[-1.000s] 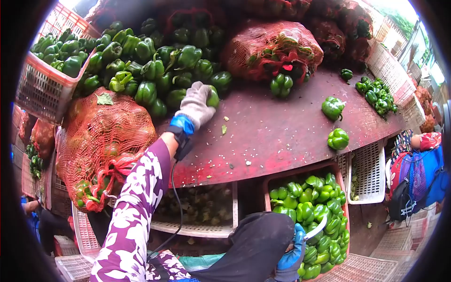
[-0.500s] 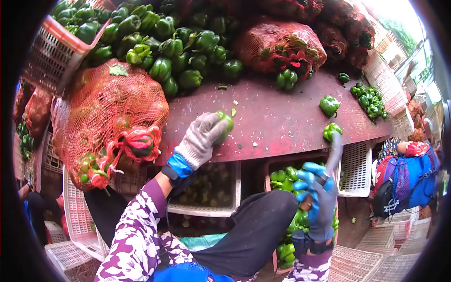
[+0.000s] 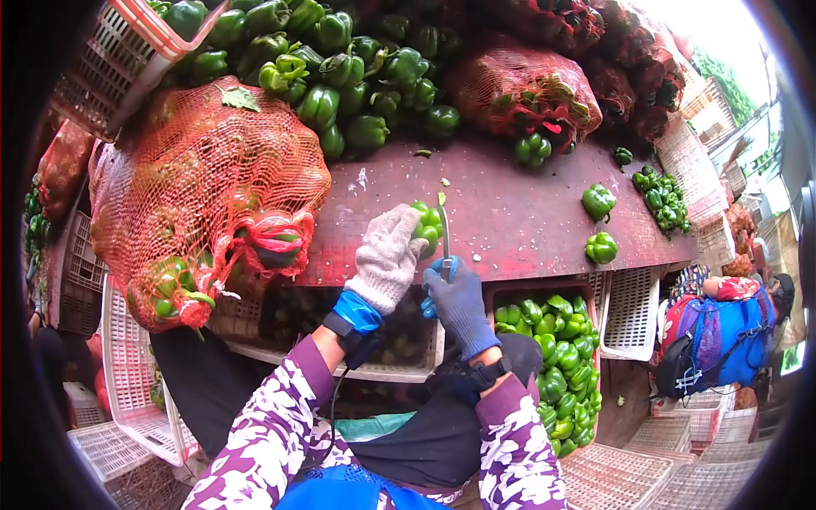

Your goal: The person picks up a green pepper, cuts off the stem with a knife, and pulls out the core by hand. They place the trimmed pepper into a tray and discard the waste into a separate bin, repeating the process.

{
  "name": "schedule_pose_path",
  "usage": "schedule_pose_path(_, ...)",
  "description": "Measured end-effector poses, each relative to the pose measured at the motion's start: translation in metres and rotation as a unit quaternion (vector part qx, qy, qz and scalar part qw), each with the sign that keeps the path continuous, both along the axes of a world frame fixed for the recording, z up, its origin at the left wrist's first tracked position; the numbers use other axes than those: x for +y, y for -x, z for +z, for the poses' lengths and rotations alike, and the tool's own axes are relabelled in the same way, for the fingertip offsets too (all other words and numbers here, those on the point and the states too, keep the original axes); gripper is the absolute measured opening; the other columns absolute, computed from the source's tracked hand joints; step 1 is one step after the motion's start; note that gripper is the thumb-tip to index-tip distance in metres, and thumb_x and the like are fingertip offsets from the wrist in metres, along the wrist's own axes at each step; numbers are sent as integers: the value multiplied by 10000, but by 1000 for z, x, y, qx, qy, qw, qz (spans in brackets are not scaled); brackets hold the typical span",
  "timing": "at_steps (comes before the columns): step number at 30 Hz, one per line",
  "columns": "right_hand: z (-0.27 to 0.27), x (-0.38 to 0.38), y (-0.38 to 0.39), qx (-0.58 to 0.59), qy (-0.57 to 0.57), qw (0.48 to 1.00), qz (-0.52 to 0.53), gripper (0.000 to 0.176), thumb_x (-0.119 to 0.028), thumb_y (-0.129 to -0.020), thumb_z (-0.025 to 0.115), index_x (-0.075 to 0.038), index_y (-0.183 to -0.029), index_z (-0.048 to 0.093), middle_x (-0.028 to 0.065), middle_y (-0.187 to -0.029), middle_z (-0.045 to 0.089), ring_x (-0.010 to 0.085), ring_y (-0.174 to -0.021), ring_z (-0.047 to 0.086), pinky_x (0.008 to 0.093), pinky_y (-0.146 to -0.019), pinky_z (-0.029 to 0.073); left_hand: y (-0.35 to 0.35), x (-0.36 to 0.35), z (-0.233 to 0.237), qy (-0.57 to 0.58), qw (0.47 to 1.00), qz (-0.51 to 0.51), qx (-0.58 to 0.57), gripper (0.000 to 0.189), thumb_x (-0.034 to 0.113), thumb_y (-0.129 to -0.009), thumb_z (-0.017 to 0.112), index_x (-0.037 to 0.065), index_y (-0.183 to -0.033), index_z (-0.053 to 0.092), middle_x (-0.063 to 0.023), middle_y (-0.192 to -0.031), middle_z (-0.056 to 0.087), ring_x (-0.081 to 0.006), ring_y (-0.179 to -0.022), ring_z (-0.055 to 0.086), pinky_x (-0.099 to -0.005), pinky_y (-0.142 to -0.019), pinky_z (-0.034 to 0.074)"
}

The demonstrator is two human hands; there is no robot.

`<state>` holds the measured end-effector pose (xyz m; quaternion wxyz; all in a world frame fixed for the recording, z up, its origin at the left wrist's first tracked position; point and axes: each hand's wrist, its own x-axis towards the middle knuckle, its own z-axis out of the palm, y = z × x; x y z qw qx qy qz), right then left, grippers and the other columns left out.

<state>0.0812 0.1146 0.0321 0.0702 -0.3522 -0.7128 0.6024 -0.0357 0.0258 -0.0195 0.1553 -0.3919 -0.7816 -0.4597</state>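
My left hand [image 3: 384,262], in a pale knitted glove, is closed around a green bell pepper [image 3: 428,229] over the front part of the reddish tabletop [image 3: 374,191]. Right beside it my right hand [image 3: 461,304], in a blue-grey glove, grips a knife [image 3: 444,228] with its blade pointing up and away from me. The blade runs along the right side of the held pepper, with a small pale green bit at its tip. Two loose peppers lie farther right on the table, one [image 3: 598,201] behind the other [image 3: 602,247].
A red mesh sack [image 3: 204,170] bulges at the table's left, and a pepper heap [image 3: 365,76] lies behind. Another sack [image 3: 527,81] and smaller peppers [image 3: 665,200] are at back right. Below the edge stand a pepper-filled crate [image 3: 594,310] and a white basket [image 3: 633,314]. A person [image 3: 722,331] is at right.
My right hand has swung left with the knife, from the table's right side to the pepper in my left hand. The pepper formerly at the knife tip now rests alone on the table.
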Motion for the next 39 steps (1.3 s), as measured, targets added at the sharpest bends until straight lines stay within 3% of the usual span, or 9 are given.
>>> schedule_pose_path(6,-13,-6,10,-24,-57,998,4,158,-145,-908,638,6,-898,593,72,-710,634,128,-562,631,298,-474,532,0,-2,-4,-33,999,9,-4,409,32,-798,728,94,-1200,682,-169,-1186,664,-356,-1118,613,-414,-972,507)
schedule_pose_path(15,-57,3,24,-100,-277,954,62,309,-237,-875,600,55,-965,647,308,-885,668,470,-893,656,494,-778,526,-11,-7,7,-43,999,-21,8,362,24,-777,739,82,-1134,715,-149,-1136,691,-342,-1065,638,-406,-929,530)
schedule_pose_path(18,-46,-12,18,-94,-250,964,17,305,-235,-891,575,56,-947,649,320,-898,661,484,-937,637,516,-780,517,-10,-12,14,-37,998,-29,40,348,51,-768,752,81,-1114,722,-149,-1111,698,-341,-1030,652,-406,-897,542)
schedule_pose_path(22,-38,-13,16,-93,-224,970,33,276,-209,-895,592,47,-981,653,303,-905,676,464,-943,653,495,-788,524,-3,-13,34,-1,998,-70,-4,371,173,-781,772,82,-1132,697,-165,-1136,677,-366,-1072,627,-439,-937,515)
schedule_pose_path(25,-55,-11,15,-72,-213,974,9,286,-213,-889,619,43,-1011,656,291,-925,689,443,-946,670,467,-764,533,-6,7,31,3,1000,-7,-16,423,236,-797,766,83,-1177,656,-189,-1186,640,-387,-1126,584,-458,-994,468)
schedule_pose_path(26,-61,-8,15,-60,-222,973,7,290,-209,-882,626,46,-1017,655,289,-927,692,426,-936,681,459,-758,536,-1,8,26,66,997,-31,-37,464,269,-817,749,80,-1219,616,-202,-1238,605,-393,-1170,550,-464,-1029,434)
schedule_pose_path(31,-74,-1,14,13,-182,983,6,232,-154,-842,651,37,-975,660,216,-838,720,309,-811,723,401,-689,542,8,1,22,52,992,-66,-94,428,218,-839,712,66,-1224,601,-175,-1232,598,-367,-1153,560,-444,-1029,434)
schedule_pose_path(37,-49,20,11,-19,109,994,-2,76,-112,-863,639,-37,-878,635,81,-686,659,169,-550,630,288,-491,485,11,-4,12,17,986,-88,-137,351,137,-854,688,52,-1180,593,-152,-1163,594,-312,-1109,576,-394,-994,458)
schedule_pose_path(39,-50,32,12,-19,146,988,-51,78,-113,-889,622,-39,-906,603,100,-679,663,155,-463,593,285,-418,482,14,-9,4,-28,977,-77,-198,284,69,-875,644,45,-1149,575,-112,-1085,590,-212,-1043,578,-332,-940,473)
